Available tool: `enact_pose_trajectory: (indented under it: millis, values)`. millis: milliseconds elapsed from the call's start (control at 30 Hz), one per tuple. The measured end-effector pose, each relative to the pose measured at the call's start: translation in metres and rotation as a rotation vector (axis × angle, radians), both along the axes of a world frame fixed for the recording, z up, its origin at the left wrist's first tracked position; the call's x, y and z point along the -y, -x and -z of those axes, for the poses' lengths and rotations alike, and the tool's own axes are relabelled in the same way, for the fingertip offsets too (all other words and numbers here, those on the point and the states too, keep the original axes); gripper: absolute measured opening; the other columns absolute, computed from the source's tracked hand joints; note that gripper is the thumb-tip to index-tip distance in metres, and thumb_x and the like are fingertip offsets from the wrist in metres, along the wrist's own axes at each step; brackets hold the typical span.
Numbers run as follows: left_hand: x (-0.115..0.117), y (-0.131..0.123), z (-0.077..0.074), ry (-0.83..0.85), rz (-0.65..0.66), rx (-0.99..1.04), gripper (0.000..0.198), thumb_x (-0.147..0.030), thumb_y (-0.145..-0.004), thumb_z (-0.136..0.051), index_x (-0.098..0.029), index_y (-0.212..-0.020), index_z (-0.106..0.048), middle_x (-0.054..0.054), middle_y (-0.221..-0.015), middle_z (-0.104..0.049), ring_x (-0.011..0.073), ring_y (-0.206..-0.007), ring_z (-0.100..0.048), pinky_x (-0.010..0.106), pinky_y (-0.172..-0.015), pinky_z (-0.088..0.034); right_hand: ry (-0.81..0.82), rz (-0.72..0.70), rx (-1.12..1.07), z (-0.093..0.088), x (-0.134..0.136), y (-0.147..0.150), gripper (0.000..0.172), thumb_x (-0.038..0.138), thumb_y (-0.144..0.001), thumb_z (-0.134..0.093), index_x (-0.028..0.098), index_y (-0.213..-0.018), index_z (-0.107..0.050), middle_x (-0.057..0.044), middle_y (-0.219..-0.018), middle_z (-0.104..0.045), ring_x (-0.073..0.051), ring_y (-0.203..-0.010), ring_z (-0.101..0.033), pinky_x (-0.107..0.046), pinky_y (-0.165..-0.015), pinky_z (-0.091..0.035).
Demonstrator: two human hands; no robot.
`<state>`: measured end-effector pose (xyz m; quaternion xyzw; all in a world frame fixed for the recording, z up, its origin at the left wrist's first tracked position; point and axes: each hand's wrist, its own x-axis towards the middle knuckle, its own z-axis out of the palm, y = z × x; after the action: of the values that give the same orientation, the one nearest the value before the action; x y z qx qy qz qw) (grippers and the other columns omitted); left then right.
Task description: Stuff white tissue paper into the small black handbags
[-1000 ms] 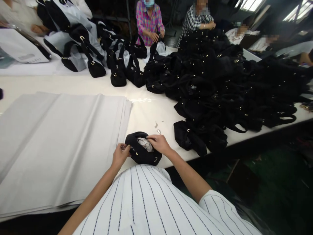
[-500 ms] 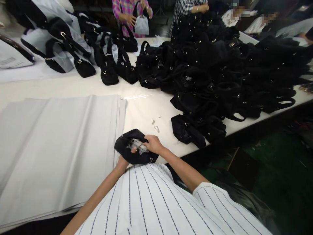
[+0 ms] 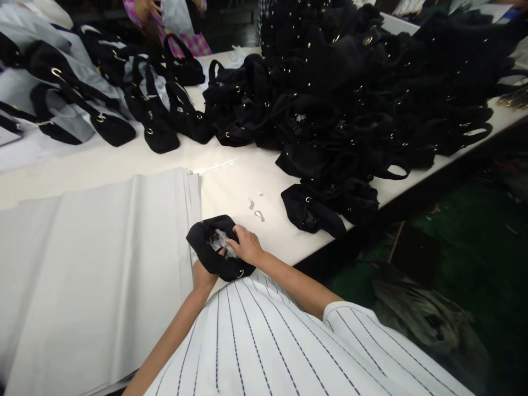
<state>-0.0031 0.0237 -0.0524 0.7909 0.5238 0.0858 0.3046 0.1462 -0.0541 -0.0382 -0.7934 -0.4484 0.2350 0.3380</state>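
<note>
Close to my body I have a small black handbag [image 3: 202,247] with its mouth facing up and gold rings on it. Crumpled pale paper or plastic [image 3: 218,240] shows inside the mouth. My left hand [image 3: 205,275] grips the bag from its near left side; part of that hand is hidden by the bag, and a fingertip shows at the opening. On the right rim, my right hand [image 3: 247,246] is closed, with its thumb and fingers at the edge of the opening beside the pale stuffing.
Flat grey-white sheets [image 3: 94,264] are stacked at left. A big heap of black bags [image 3: 342,104] covers the right and back of the table. Wrapped black bags [image 3: 115,124] stand back left. Small scraps [image 3: 259,215] lie ahead. A co-worker in a plaid shirt [image 3: 202,44] stands across.
The view has turned and tilted down, so the far people are cropped more. Both hands still hold the black bag, which is tilted slightly differently.
</note>
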Motion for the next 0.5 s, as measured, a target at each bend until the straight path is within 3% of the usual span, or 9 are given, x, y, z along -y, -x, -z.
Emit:
enact_pose_trajectory:
  millis: [100, 233, 333, 500]
  values:
    - [-0.001, 0.004, 0.001, -0.018, 0.049, -0.157, 0.034, -0.049, -0.077, -0.058, -0.019, -0.095, -0.058, 0.010, -0.076, -0.066, 0.0340, -0.081, -0.066, 0.041, -0.069, -0.050, -0.106, -0.127, -0.108, -0.004, -0.001, -0.003, 0.014, 0.027, -0.085, -0.061, 0.022, -0.097, -0.054, -0.001, -0.096, -0.061, -0.017, -0.088, -0.056, -0.027, -0.080, -0.041]
    - [-0.005, 0.000, 0.001, 0.024, 0.062, -0.219, 0.028, -0.038, -0.076, -0.057, -0.020, -0.097, -0.056, 0.008, -0.071, -0.065, 0.0328, -0.075, -0.067, 0.039, -0.065, -0.049, -0.182, -0.301, -0.404, -0.005, 0.004, -0.006, 0.013, 0.028, -0.080, -0.066, 0.021, -0.081, -0.055, 0.005, -0.072, -0.054, -0.011, -0.067, -0.050, -0.021, -0.064, -0.039]
    - [-0.007, -0.003, -0.004, 0.053, 0.029, -0.142, 0.032, -0.040, -0.074, -0.060, -0.020, -0.099, -0.056, 0.008, -0.080, -0.067, 0.0318, -0.082, -0.067, 0.039, -0.070, -0.050, -0.192, -0.260, -0.539, 0.001, 0.005, -0.010, 0.019, 0.031, -0.077, -0.068, 0.020, -0.079, -0.053, 0.007, -0.065, -0.047, -0.009, -0.058, -0.043, -0.020, -0.056, -0.034]
    - [-0.006, -0.004, -0.019, 0.082, 0.015, 0.050, 0.036, -0.046, -0.075, -0.059, -0.020, -0.100, -0.055, 0.007, -0.090, -0.068, 0.0270, -0.086, -0.066, 0.034, -0.071, -0.050, -0.125, -0.109, -0.385, 0.011, 0.003, -0.012, 0.030, 0.035, -0.072, -0.072, 0.021, -0.091, -0.054, 0.007, -0.071, -0.050, -0.011, -0.065, -0.046, -0.022, -0.061, -0.035]
